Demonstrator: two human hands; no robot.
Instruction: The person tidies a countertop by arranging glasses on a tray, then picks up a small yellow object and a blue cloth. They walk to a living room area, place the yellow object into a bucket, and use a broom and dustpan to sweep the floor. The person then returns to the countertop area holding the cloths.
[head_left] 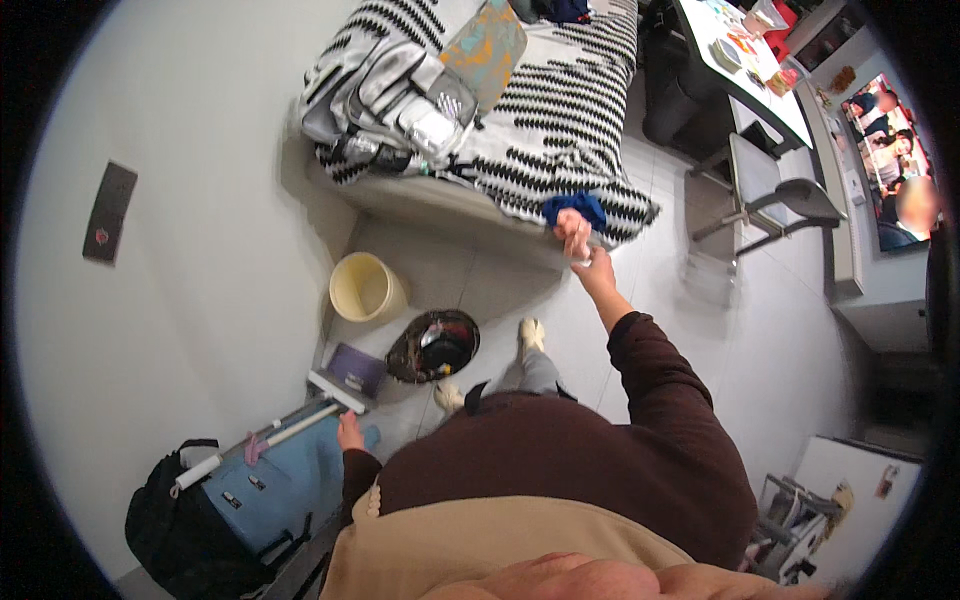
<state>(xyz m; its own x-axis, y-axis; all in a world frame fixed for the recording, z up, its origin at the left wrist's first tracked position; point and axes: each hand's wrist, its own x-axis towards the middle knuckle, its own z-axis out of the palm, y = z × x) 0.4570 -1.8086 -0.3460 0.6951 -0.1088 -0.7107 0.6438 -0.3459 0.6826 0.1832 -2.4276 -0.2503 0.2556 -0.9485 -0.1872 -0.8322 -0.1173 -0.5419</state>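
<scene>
My right arm (655, 355) reaches forward to the corner of the bed. My right hand (597, 272) is closed on a small white thing (583, 261), too small to name. Just past it shows what looks like another person's hand (572, 232), blurred, beside a dark blue cloth (575, 208). No body belonging to it can be seen. Low at my left side, my left hand (349, 432) hangs near a white mop head (338, 391), seemingly holding nothing. Its fingers look loosely stretched, though they are small and partly hidden.
A bed (560, 120) with a black-and-white cover bears a grey backpack (410, 100). On the floor stand a cream bucket (365, 287), a dark round bin (433, 346), a purple box (356, 369) and a blue suitcase (285, 480). A chair (765, 190) and table (790, 110) are right.
</scene>
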